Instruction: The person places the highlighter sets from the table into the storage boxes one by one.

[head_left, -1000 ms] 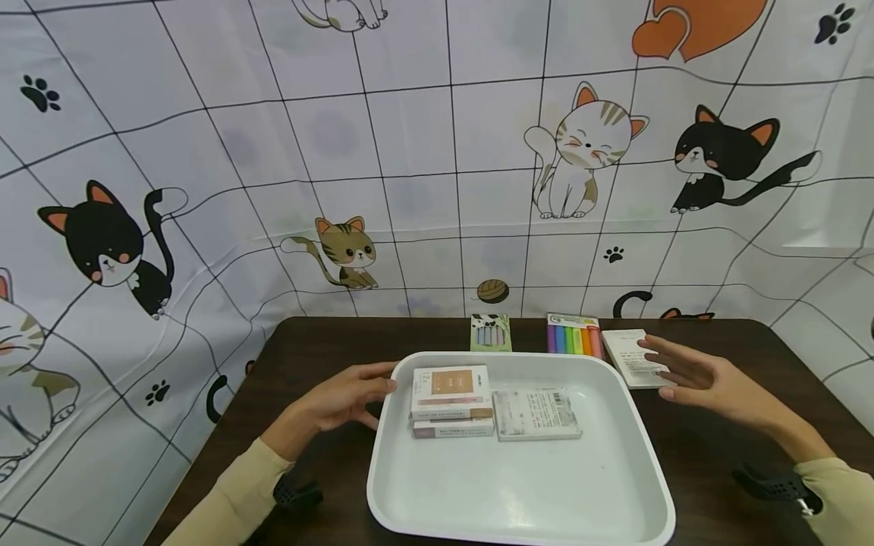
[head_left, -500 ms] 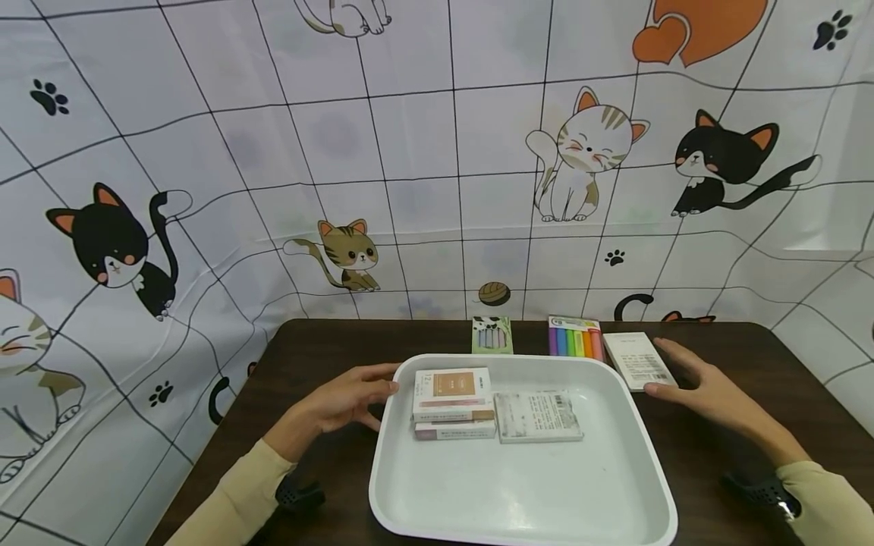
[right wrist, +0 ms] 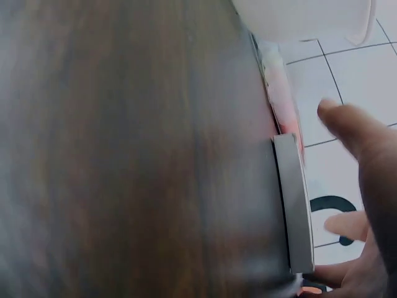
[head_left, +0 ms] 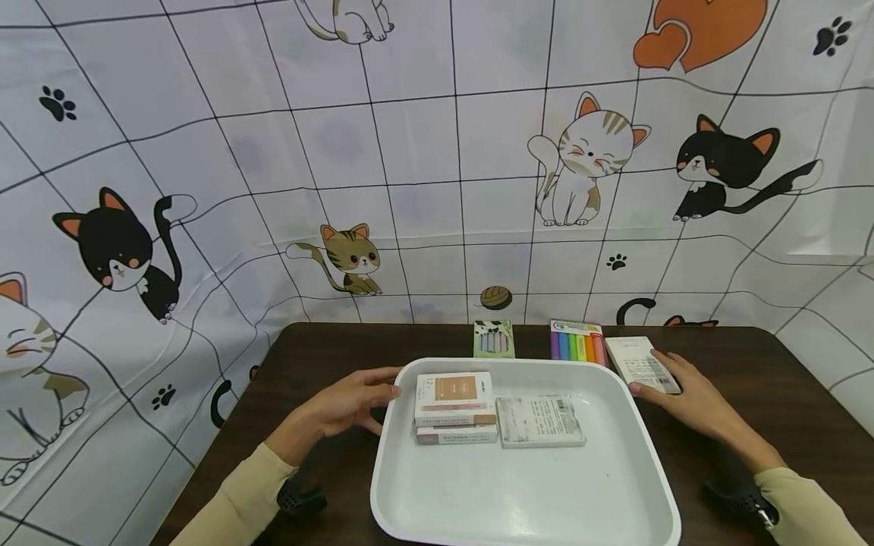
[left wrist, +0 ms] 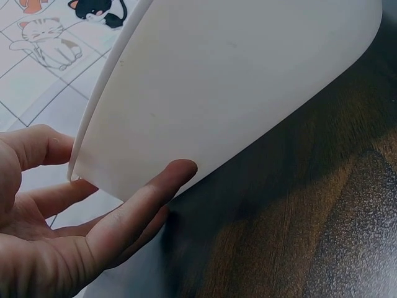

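In the head view my left hand [head_left: 348, 408] is at the left side of a white tray [head_left: 519, 504]. Its fingers touch the tray's outer wall and rim, which the left wrist view shows close up. My right hand [head_left: 696, 402] reaches over a flat white box [head_left: 638, 358] with small print, behind the tray's right corner. Its thumb and fingers are spread about the box. In the right wrist view the thumb stands off the box, while a fingertip meets its end. Inside the tray lie two stacked small boxes [head_left: 454, 390] and a flat printed box [head_left: 542, 421].
Behind the tray stand a small green pack [head_left: 494, 339] and a pack of rainbow-coloured sticks [head_left: 579, 345]. The dark wooden table [head_left: 771, 371] ends at a cat-patterned wall sheet [head_left: 423, 189].
My right hand has moved left and down onto the flat white box, from hovering by its right side. My left hand stays at the tray, and the head view has tilted slightly.
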`<state>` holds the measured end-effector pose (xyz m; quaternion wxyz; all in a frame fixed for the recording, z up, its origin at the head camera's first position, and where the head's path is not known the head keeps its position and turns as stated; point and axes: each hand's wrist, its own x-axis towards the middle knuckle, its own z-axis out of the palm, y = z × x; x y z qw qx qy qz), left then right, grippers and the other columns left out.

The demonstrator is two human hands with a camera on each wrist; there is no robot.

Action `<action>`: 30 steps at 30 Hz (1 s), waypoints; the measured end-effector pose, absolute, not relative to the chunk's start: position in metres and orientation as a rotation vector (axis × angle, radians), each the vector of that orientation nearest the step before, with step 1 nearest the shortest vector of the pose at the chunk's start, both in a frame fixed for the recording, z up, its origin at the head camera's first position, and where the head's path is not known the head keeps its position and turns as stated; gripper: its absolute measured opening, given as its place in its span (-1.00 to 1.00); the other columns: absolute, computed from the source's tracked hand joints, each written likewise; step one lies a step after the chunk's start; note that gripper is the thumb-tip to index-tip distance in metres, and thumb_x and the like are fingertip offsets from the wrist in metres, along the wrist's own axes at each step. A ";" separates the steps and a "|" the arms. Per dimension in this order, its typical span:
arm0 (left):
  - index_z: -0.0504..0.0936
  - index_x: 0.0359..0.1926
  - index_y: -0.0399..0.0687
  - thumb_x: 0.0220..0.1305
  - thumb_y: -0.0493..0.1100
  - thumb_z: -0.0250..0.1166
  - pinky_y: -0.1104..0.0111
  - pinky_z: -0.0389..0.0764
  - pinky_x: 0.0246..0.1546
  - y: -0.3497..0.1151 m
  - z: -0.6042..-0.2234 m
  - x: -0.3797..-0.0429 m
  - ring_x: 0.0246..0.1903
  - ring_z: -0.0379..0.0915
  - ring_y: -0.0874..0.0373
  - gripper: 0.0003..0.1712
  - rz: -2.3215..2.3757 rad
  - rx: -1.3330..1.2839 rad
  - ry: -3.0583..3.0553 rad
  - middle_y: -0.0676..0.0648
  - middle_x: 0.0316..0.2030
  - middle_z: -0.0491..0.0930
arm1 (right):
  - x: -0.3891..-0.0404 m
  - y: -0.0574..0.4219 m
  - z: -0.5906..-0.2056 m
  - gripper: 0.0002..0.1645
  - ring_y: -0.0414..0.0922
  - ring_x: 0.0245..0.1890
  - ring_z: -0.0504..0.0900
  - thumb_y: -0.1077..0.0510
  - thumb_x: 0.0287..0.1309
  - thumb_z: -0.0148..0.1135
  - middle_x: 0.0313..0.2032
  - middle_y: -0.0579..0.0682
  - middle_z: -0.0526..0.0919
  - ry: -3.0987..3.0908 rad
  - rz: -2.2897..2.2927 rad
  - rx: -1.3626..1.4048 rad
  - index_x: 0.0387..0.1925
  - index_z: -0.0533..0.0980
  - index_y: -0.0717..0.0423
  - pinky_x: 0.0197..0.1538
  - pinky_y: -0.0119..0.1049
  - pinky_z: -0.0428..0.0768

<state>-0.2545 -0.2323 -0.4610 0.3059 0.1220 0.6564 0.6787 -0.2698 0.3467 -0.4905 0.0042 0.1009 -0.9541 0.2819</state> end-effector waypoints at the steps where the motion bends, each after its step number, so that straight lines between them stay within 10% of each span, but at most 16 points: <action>1: 0.17 0.57 -0.11 0.52 -0.15 0.21 -0.22 0.63 -0.14 -0.232 -0.461 -0.255 0.29 0.37 -0.27 -0.28 1.796 0.323 1.740 -0.29 0.39 0.32 | -0.270 0.346 -0.492 0.15 0.65 0.28 0.10 -0.30 0.31 0.27 0.38 0.65 0.01 -2.992 0.855 0.317 0.51 0.07 0.43 0.10 0.63 0.18; 30: 0.17 0.56 -0.17 0.53 -0.18 0.18 -0.23 0.63 -0.14 -0.231 -0.458 -0.251 0.24 0.43 -0.29 -0.31 1.796 0.343 1.743 -0.33 0.35 0.34 | -0.265 0.337 -0.490 0.02 0.61 0.24 0.20 -0.04 0.12 0.51 0.33 0.63 0.12 -2.904 0.842 0.262 0.34 0.28 0.59 0.15 0.51 0.29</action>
